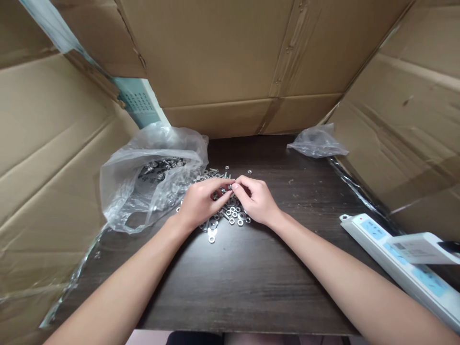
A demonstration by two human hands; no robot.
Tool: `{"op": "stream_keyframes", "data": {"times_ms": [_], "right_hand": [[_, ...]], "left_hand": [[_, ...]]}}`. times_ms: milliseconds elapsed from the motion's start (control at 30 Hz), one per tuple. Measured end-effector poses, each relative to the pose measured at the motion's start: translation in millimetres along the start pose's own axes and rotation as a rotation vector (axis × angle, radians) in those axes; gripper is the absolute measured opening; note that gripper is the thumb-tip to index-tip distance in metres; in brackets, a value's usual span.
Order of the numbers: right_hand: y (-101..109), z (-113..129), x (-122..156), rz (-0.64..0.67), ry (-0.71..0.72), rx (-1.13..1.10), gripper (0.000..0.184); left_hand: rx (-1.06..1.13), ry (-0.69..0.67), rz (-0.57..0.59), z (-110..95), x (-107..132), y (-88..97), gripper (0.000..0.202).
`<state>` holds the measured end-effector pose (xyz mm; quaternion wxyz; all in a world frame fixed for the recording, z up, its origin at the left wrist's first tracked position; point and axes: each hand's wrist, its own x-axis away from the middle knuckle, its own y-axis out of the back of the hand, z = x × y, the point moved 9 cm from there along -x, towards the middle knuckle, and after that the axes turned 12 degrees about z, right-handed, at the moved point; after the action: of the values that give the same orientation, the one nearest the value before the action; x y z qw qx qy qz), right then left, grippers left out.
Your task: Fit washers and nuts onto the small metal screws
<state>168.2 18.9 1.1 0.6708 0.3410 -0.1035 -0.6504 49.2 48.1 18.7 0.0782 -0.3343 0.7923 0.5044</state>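
My left hand and my right hand meet fingertip to fingertip above a pile of loose metal hardware. Between them is a small shiny piece that looks like a bolt, pinched by the left thumb and fingers. The right thumb and forefinger are closed at its end; whatever they grip is mostly hidden. Under and around the hands lie several hex nuts, flat washers and screws. Part of the pile is covered by the left hand.
Left of the pile, an open clear plastic bag holds more bolts. A smaller plastic bag lies at the back right. A white power strip with a plugged-in adapter sits at right. Cardboard walls enclose the dark table.
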Motion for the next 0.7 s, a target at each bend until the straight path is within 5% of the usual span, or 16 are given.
{"op": "stream_keyframes", "data": {"times_ms": [367,700], "right_hand": [[0.0,-3.5,1.2,-0.004,-0.006,-0.039,0.013],[0.6,1.0,0.1,-0.009,0.010,-0.011,0.022]], "left_hand": [[-0.001,0.006,0.002,1.3,0.7,0.7,0.023],[-0.006,-0.004,-0.003,0.1,0.2,0.7,0.022]]}}
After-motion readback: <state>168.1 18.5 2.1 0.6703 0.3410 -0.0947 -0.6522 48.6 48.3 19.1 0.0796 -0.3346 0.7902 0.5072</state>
